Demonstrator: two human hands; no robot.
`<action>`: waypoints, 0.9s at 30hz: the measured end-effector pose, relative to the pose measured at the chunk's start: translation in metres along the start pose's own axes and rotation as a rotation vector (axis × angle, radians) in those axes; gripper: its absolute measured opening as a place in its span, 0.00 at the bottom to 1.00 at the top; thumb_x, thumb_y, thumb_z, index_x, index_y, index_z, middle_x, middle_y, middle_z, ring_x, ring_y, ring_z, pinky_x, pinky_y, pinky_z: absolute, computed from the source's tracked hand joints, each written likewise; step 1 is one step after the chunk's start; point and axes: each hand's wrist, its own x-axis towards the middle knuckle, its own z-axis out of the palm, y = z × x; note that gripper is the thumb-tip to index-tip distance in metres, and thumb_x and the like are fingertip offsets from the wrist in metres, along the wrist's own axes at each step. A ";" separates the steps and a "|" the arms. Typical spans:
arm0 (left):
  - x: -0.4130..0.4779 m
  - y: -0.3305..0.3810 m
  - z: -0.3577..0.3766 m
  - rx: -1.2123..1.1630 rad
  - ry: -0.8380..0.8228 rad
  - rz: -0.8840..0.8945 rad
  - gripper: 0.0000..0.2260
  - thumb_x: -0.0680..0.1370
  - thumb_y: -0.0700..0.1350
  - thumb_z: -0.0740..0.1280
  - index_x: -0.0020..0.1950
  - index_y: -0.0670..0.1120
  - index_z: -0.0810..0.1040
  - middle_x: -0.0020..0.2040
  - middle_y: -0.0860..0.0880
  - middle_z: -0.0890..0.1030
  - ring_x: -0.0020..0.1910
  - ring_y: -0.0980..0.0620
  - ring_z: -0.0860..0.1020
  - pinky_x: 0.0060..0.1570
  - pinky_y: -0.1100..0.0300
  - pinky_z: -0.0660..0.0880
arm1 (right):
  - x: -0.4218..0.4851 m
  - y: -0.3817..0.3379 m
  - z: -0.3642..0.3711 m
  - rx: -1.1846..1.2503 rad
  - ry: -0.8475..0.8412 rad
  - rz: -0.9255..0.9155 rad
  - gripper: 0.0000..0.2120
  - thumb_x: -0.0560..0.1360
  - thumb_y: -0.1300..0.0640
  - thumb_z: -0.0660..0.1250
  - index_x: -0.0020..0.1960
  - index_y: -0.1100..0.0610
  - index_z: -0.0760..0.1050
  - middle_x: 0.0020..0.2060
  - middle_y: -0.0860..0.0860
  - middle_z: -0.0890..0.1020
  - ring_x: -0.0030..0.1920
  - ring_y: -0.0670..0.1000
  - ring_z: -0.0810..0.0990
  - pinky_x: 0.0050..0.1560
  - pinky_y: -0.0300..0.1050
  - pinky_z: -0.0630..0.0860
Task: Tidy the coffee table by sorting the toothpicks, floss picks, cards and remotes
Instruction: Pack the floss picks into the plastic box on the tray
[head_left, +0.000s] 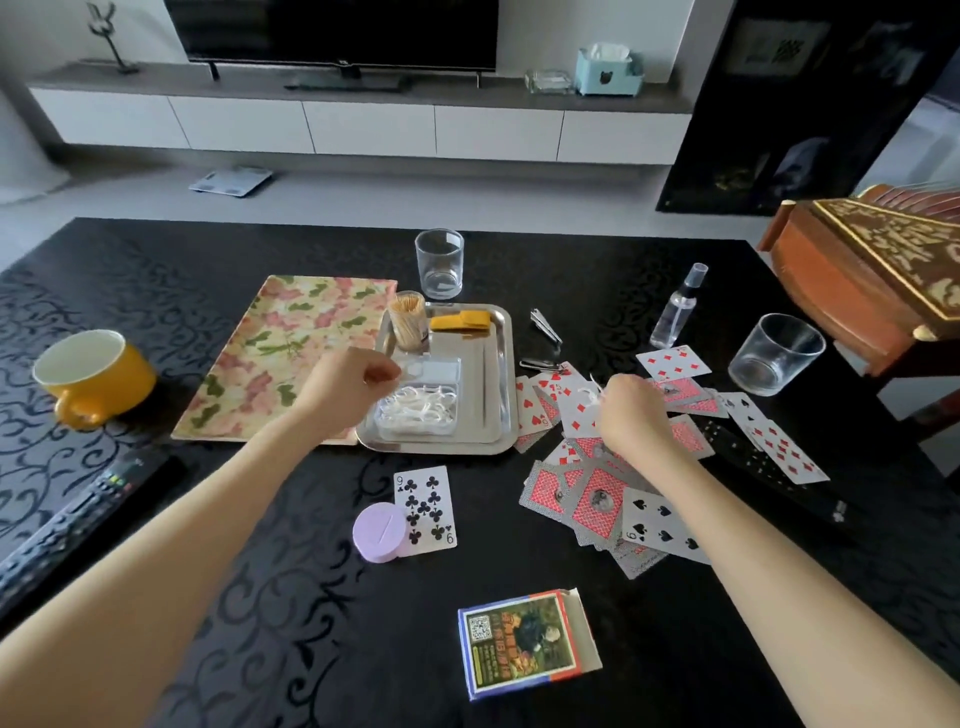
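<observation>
Nearest me, at the lower middle of the frame, the card box (530, 644) lies flat on the dark worktop (270, 597) with its open flap toward the upper right. Just above it, left of centre, the nine of clubs (426, 510) lies face up, its long axis running nearly up the frame, with a lilac round lid (378, 531) touching its left edge. One remote (78, 525) slants along the lower left edge.

My right hand (631, 415) sits over the scattered cards (597, 493) at centre right, its grip pressed together on white floss picks (592, 396); how many I cannot tell. Their handles seem to stick up and to the left out of my fingers. My left hand (345, 387) is at the near-left corner of the clear floss box (420, 410) on the steel tray (498, 364), fingers curled and pinched on something small and pale, perhaps another pick or the box's lid; I cannot say which.

I judge the step in hand is returning the picks to that box. To do it well I should carry them leftward, turn them to lie along the box's longer side with those already inside, and release low so none bounce out. The toothpick jar (408, 319) stands upright at the tray's far-left corner, sticks vertical.
</observation>
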 end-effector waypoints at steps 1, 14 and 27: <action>0.003 0.000 0.002 0.038 -0.043 0.034 0.09 0.76 0.40 0.68 0.54 0.42 0.82 0.50 0.46 0.83 0.44 0.53 0.77 0.45 0.64 0.69 | 0.000 -0.012 0.000 0.026 -0.002 -0.038 0.06 0.77 0.66 0.63 0.53 0.63 0.74 0.49 0.59 0.78 0.49 0.56 0.78 0.42 0.41 0.72; 0.024 -0.012 0.018 0.060 -0.198 0.070 0.11 0.76 0.37 0.65 0.56 0.45 0.81 0.56 0.48 0.82 0.51 0.53 0.79 0.50 0.67 0.72 | 0.006 -0.138 0.018 0.114 -0.182 -0.463 0.05 0.77 0.66 0.62 0.49 0.64 0.76 0.45 0.57 0.79 0.47 0.55 0.79 0.44 0.44 0.76; 0.012 -0.040 0.016 -0.053 -0.137 -0.042 0.08 0.78 0.41 0.64 0.50 0.41 0.82 0.43 0.49 0.81 0.33 0.58 0.75 0.30 0.71 0.66 | 0.008 -0.167 0.045 -0.040 -0.260 -0.622 0.13 0.72 0.71 0.63 0.53 0.62 0.79 0.51 0.58 0.80 0.51 0.58 0.78 0.51 0.50 0.77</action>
